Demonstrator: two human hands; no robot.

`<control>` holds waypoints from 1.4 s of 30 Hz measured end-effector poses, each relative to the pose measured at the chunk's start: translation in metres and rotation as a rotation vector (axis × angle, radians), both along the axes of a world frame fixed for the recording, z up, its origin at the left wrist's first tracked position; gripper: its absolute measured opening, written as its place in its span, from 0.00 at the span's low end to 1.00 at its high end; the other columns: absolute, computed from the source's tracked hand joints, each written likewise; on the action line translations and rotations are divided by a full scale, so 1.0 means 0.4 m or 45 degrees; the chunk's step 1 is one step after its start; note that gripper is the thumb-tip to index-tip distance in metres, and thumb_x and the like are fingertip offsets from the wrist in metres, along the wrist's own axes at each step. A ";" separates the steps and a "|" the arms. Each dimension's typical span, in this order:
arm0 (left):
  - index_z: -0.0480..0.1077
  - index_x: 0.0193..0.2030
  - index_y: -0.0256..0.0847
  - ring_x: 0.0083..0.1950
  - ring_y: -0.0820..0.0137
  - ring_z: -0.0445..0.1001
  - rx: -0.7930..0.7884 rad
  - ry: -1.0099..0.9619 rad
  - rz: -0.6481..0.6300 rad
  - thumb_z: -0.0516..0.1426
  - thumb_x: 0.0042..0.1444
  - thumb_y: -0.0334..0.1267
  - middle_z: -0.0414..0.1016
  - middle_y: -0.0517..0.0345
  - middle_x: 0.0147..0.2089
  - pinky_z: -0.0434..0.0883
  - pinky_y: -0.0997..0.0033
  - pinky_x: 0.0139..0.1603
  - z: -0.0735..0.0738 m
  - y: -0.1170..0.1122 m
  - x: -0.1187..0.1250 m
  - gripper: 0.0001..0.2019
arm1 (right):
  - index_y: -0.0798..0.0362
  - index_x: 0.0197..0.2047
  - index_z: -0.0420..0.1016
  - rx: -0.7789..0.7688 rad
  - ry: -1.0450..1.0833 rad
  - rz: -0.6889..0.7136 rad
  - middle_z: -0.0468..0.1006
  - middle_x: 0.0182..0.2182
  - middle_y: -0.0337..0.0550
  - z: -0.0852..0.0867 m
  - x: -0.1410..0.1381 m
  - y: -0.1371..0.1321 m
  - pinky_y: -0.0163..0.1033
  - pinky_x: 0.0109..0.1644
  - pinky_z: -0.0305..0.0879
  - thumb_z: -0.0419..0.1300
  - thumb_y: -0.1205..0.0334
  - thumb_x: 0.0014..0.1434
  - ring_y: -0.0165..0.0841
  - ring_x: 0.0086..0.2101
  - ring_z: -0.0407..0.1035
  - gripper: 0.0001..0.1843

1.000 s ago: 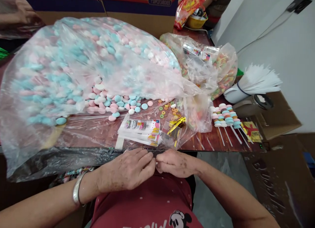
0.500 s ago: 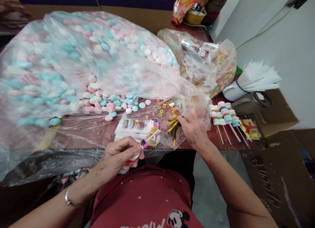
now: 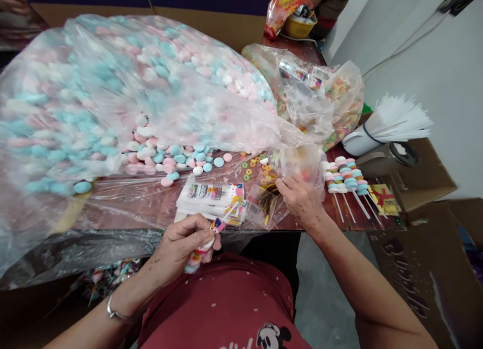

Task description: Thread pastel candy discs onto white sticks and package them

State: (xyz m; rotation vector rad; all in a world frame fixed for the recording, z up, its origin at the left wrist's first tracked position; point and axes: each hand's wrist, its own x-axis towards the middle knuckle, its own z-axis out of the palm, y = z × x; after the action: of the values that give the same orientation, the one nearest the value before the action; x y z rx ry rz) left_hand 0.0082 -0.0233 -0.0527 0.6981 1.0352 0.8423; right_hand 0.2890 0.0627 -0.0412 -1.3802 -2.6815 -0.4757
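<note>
My left hand (image 3: 190, 241) is closed around a candy skewer (image 3: 194, 261) in a printed wrapper, held just in front of the table edge. The wrapper's neck is gathered under my thumb, and the white stick points up to the right. On the table, my right hand (image 3: 302, 200) has its fingers pinched at the upper end of a small bunch of gold twist ties (image 3: 269, 194). These lie on a small clear bag (image 3: 258, 208). Between the hands is a stack of printed candy wrappers (image 3: 207, 195). Small ring candies (image 3: 247, 171) lie just beyond the ties.
A huge clear bag of pastel candies (image 3: 151, 82) covers the left; some candies (image 3: 169, 160) spill out. Behind is a bag of ring candies (image 3: 343, 92). At right are several candy skewers (image 3: 347, 175), a mug (image 3: 356, 140) of white sticks and a cardboard box (image 3: 430, 173).
My right hand has shifted slightly right and down, its fingers drawing closer together at the gold ties. My left hand has tilted a little, showing more of the wrapped skewer.
</note>
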 end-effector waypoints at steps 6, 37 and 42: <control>0.68 0.27 0.37 0.19 0.74 0.71 0.018 -0.048 0.021 0.64 0.51 0.43 0.78 0.55 0.26 0.62 0.79 0.17 0.001 0.001 0.007 0.13 | 0.55 0.34 0.76 -0.015 0.089 -0.158 0.73 0.29 0.48 0.002 0.000 -0.002 0.41 0.35 0.51 0.48 0.71 0.66 0.37 0.35 0.61 0.16; 0.68 0.27 0.37 0.19 0.74 0.70 0.095 -0.231 0.032 0.65 0.51 0.41 0.79 0.54 0.27 0.63 0.78 0.18 0.010 0.001 0.052 0.12 | 0.55 0.33 0.75 0.087 0.253 -0.410 0.75 0.31 0.49 -0.034 -0.021 -0.032 0.38 0.32 0.55 0.47 0.71 0.65 0.38 0.35 0.66 0.16; 0.70 0.28 0.36 0.21 0.74 0.70 0.129 -0.078 0.003 0.64 0.52 0.42 0.79 0.52 0.28 0.61 0.78 0.19 0.005 0.004 0.055 0.12 | 0.53 0.36 0.74 -0.091 0.893 -0.343 0.76 0.33 0.46 -0.001 -0.067 -0.055 0.38 0.40 0.63 0.48 0.66 0.65 0.36 0.35 0.68 0.14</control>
State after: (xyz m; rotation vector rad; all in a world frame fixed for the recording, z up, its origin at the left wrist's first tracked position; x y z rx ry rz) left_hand 0.0304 -0.0219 -0.0509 0.7518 0.9435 0.9175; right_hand 0.2624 0.0405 -0.0415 -1.5620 -1.9766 0.0924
